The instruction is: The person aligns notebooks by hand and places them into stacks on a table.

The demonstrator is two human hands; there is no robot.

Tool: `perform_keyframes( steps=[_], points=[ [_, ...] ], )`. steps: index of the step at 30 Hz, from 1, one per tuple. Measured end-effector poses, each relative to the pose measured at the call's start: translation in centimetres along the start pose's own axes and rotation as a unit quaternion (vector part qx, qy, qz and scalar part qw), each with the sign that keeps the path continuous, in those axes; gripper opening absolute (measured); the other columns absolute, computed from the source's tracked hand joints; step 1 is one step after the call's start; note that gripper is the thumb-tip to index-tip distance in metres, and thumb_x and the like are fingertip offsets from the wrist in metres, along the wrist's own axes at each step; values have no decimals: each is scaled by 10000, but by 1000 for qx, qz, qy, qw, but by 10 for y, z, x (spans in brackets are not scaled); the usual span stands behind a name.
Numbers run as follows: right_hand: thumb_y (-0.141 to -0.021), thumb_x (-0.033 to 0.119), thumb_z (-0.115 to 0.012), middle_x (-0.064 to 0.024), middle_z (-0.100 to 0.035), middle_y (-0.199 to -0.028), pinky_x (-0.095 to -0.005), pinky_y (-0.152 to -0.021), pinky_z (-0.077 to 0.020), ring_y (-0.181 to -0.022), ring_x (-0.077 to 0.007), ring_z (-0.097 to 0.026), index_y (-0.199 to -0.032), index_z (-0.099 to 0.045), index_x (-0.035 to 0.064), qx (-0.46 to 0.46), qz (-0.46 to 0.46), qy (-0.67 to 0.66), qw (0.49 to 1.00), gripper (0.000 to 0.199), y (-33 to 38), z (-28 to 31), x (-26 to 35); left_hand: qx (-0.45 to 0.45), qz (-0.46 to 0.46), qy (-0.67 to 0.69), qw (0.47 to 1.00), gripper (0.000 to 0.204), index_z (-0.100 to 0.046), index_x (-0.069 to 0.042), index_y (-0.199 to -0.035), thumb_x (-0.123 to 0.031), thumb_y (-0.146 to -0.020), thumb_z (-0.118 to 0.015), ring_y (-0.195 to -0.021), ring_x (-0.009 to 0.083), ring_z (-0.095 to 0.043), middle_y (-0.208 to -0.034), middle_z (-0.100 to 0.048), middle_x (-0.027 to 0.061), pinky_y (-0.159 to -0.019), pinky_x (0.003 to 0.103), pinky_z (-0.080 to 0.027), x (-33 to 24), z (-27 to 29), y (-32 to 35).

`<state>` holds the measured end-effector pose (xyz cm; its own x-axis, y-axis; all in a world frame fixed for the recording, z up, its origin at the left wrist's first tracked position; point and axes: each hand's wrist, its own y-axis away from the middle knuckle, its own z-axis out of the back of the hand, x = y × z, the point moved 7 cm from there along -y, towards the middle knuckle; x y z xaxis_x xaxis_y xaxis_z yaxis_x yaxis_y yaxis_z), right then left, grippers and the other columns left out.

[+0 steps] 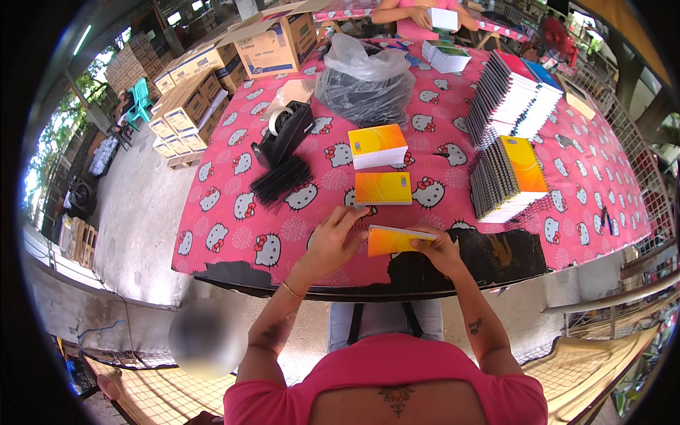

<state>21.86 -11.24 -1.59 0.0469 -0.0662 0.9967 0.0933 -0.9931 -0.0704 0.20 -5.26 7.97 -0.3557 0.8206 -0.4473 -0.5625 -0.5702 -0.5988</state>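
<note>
A small yellow-orange notepad [389, 241] is tilted up near the table's front edge, its white page edges facing up. My right hand [440, 251] grips its right end, thumb on the cover. Beside its left end is my left hand [334, 239], fingers stretched out and apart; whether a thin coil lies between them is too small to tell. Just beyond lies a yellow notepad [383, 189], with a stack of yellow notepads [378, 146] behind it. Black plastic binding coils [281, 181] lie in a pile to the left.
A black tape dispenser [285, 133] stands behind the coils. At right are bound yellow notebooks [516, 178] and taller stacked notebooks [511, 98]. A plastic bag [365, 81] and cardboard box [276, 44] sit farther back. Another person's hands [423, 18] hold a pad across the table.
</note>
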Motion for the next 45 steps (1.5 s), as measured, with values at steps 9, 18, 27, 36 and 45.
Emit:
perform_keyframes(
  steps=[9,18,27,36,45],
  points=[
    [-982,88,-614,-64,-684,-1145,-265,-952,-476,-1065,-123,-614,-1245,-623,-27,11,31,21,999,287,-3,0,7,176,80,111,975,301,-644,-46,-1211,-114,-919,-669,-701,299,-665,-914,-677,146,-646,377,-523,24,-16,-2],
    [-978,84,-618,-51,-680,-1127,-255,-933,-473,-1043,-113,-611,-1244,-629,-22,9,23,47,999,286,-2,-2,11,136,24,42,990,263,-643,-91,-1148,-138,-892,-685,-859,316,-668,-1075,-633,111,-704,413,-541,14,-17,-10],
    [-972,90,-628,-26,-665,-1065,-222,-835,-484,-937,-70,-591,-1236,-637,-9,-102,12,-26,994,282,5,-7,15,58,8,-255,965,723,-400,15,-1457,-466,-941,-559,-1389,371,-388,-1483,-412,242,-1073,652,-248,-32,-48,21],
    [-981,107,-613,-59,-676,-1107,-258,-882,-495,-989,-90,-601,-1259,-596,-45,-98,30,-14,995,317,5,-6,38,92,-30,-289,952,845,-367,34,-1473,-579,-912,-521,-1474,366,-286,-1546,-350,241,-1133,682,-115,-40,-58,31],
    [-983,111,-609,-47,-672,-1088,-267,-857,-508,-974,-96,-609,-1249,-600,-40,-47,37,2,998,306,6,-8,55,171,-67,-374,909,823,-418,-6,-1453,-614,-904,-498,-1465,328,-306,-1540,-380,197,-1132,591,-246,-60,-48,0]
  ],
)
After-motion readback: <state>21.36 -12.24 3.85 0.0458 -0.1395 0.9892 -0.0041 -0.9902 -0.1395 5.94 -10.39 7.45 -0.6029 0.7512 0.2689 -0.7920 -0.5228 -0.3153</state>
